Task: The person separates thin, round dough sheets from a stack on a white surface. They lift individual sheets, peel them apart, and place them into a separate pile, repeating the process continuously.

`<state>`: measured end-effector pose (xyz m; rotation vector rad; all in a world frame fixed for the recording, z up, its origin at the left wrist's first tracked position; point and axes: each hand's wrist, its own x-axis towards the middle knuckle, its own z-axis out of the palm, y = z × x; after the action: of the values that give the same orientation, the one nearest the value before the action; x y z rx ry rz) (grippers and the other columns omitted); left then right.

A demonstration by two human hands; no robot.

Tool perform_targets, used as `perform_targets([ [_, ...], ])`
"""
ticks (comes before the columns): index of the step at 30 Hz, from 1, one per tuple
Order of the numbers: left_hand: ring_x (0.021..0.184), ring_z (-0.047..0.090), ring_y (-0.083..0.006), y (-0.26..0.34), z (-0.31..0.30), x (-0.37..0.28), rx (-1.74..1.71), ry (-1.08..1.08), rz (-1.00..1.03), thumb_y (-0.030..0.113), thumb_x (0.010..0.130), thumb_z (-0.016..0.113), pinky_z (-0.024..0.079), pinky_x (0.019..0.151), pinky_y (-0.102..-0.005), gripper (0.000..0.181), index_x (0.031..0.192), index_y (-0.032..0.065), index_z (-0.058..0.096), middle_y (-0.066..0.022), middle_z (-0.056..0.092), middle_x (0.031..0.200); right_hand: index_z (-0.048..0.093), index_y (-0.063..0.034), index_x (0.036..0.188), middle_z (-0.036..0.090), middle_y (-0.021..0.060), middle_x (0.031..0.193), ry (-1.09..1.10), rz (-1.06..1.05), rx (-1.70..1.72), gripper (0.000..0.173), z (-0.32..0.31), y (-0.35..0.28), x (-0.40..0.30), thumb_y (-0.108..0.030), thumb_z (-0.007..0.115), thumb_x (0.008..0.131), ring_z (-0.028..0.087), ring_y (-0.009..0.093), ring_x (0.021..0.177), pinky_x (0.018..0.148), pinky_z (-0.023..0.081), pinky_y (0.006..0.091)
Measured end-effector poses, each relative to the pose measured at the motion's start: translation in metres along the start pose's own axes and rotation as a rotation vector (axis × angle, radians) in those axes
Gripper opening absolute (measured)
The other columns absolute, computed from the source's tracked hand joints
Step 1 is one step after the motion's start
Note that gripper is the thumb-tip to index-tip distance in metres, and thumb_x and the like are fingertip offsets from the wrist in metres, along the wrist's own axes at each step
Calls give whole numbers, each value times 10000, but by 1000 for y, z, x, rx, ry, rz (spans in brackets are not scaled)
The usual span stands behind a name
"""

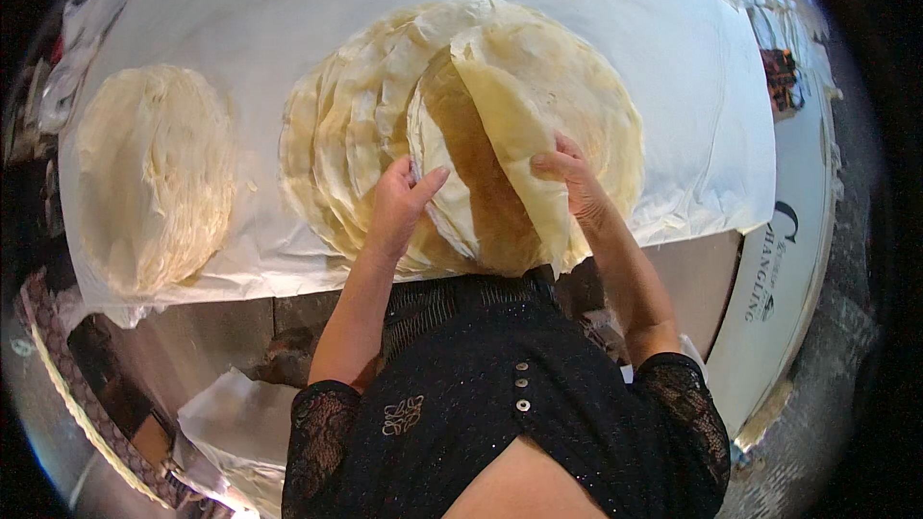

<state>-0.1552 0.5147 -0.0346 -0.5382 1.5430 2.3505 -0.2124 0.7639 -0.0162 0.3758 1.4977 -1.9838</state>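
Note:
A broad pile of thin, round, pale sheets (pixel 346 137), like dough wrappers or flatbread, lies before me, its layers fanned out to the left. My right hand (pixel 566 169) pinches the raised edge of one sheet (pixel 515 133), which is folded back to the right. Between thumb and fingers of my left hand (pixel 409 194) are the lifted edges of a few layers (pixel 433 151) on the left of the gap. A browner sheet surface (pixel 483 166) shows between the two hands. How many layers each hand grips is hidden.
A second pile of folded sheets (pixel 159 180) sits at the left on the white-covered table (pixel 692 122). Plastic wrapping (pixel 90 36) lies along the far left edge. A printed white panel (pixel 771 288) stands at the right. White bags or sheeting (pixel 238 418) are below the table at left.

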Motion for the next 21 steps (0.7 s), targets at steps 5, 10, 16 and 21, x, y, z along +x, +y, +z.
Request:
perform_targets([
  [5, 862, 604, -137, -12, 8, 21, 87, 199, 25, 55, 802, 635, 479, 784, -272, 286, 1071, -6, 564, -77, 644, 989, 544, -7, 1168, 631, 85, 951, -29, -19, 248, 490, -14, -19, -7, -179, 574, 710, 609, 160, 765, 693, 503, 280],
  [10, 892, 606, -140, -24, -3, 24, 162, 241, 60, 10, 786, 610, 477, 815, -272, 354, 1136, 15, 557, -58, 643, 1012, 562, -1, 1111, 649, 122, 913, 88, -201, 720, 422, -135, -24, -15, -213, 562, 745, 628, 213, 744, 675, 525, 319],
  [16, 1033, 564, -154, -21, 4, 24, 121, 226, 134, -41, 799, 563, 445, 909, -284, 518, 1296, 41, 443, -85, 578, 1179, 568, -11, 1106, 645, 104, 899, 369, -506, 583, 388, -278, -104, -55, -170, 575, 751, 622, 194, 746, 671, 519, 313],
  [21, 1106, 530, -175, -15, 8, 23, -25, 178, 260, -11, 857, 488, 431, 954, -313, 497, 1341, 74, 416, -94, 550, 1219, 573, -20, 1102, 641, 88, 887, 643, -687, 358, 364, -341, -165, -94, -134, 585, 757, 616, 179, 748, 667, 513, 308],
])
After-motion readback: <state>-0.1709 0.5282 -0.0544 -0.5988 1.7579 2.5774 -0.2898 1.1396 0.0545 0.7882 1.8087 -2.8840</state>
